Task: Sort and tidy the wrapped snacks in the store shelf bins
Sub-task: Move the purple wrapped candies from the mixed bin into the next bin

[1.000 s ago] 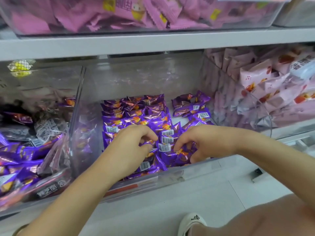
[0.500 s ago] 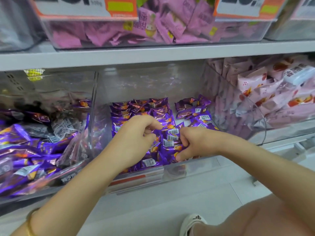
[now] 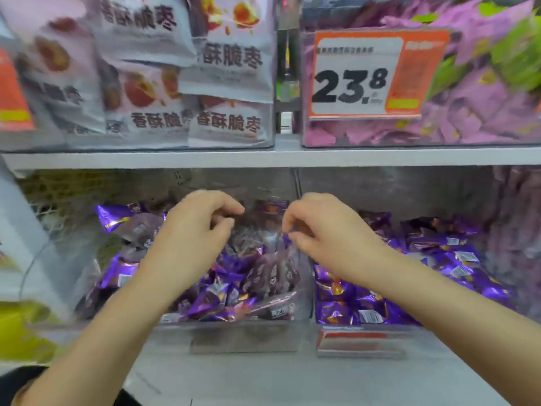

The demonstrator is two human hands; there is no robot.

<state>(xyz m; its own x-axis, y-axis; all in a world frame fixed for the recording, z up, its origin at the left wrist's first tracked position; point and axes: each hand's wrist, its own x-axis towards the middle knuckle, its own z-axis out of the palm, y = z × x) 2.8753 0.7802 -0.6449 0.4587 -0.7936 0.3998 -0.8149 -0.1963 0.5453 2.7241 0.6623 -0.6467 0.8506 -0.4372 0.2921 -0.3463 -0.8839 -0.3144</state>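
Observation:
Two clear bins sit side by side on the lower shelf. The left bin (image 3: 243, 336) holds a jumbled heap of purple and dark translucent wrapped snacks (image 3: 234, 288). The right bin (image 3: 310, 288) holds flatter rows of purple wrapped snacks (image 3: 439, 259). My left hand (image 3: 193, 230) hovers over the heap in the left bin, fingers curled and apart, with nothing in it. My right hand (image 3: 325, 230) is beside it, near the wall between the bins. Its thumb and forefinger are close together by a translucent wrapper, and motion blur hides whether they grip it.
The white shelf board (image 3: 263, 158) runs just above my hands. On it stand a bin of pale bagged snacks (image 3: 175, 83) and a bin of pink wrapped snacks (image 3: 483, 118) with an orange 23.8 price tag (image 3: 363, 77). A red-and-white label (image 3: 360, 341) fronts the right bin. Yellow packs (image 3: 20, 326) show at far left.
Both hands have lifted out of the neat purple bin and moved left, over the jumbled bin. The view has swung left and up, and the upper shelf bins now fill the top.

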